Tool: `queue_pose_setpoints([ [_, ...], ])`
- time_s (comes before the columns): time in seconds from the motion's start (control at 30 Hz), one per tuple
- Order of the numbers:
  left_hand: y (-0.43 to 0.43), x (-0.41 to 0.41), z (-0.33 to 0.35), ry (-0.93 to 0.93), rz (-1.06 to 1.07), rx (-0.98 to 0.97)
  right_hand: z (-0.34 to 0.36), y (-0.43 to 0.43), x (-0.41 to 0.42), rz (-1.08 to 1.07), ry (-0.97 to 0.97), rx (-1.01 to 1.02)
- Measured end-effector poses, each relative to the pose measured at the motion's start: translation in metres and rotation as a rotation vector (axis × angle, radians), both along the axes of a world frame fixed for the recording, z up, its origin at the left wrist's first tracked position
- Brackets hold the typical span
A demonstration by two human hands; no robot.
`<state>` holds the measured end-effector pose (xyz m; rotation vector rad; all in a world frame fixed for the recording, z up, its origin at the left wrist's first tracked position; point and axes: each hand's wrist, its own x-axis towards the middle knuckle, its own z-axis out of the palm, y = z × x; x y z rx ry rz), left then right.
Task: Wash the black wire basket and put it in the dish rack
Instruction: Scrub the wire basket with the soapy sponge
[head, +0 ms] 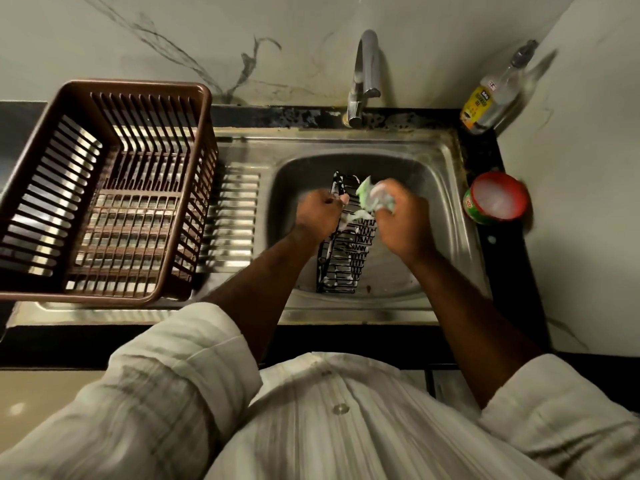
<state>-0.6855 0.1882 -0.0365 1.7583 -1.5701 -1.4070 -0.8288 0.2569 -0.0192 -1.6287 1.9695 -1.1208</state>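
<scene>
The black wire basket (pixel 346 258) stands tilted inside the steel sink (pixel 443 161), streaked with white foam. My left hand (pixel 320 214) grips its upper left edge. My right hand (pixel 403 220) holds a soapy green scrub pad (pixel 372 197) against the basket's top part. The brown plastic dish rack (pixel 104 188) sits on the drainboard to the left and holds nothing.
A chrome tap (pixel 363 77) rises behind the sink; no water shows running. A red-rimmed tub of white soap paste (pixel 497 199) stands on the right counter. A glass bottle with a yellow label (pixel 491 95) leans in the back right corner. The ribbed drainboard (pixel 230 216) lies between rack and bowl.
</scene>
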Motion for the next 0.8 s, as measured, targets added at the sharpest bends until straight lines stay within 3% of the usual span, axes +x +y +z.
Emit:
queue_pose_setpoints([
  [0.1, 0.003, -0.001, 0.005, 0.051, -0.045, 0.027, 0.005, 0.0, -0.003, -0.16, -0.004, -0.004],
  [0.4, 0.004, 0.0, 0.001, 0.04, -0.134, 0.089, -0.007, -0.009, 0.022, 0.091, 0.218, 0.147],
  [0.8, 0.018, -0.001, 0.007, 0.072, -0.15, 0.085, -0.014, -0.011, 0.011, 0.017, 0.239, 0.125],
])
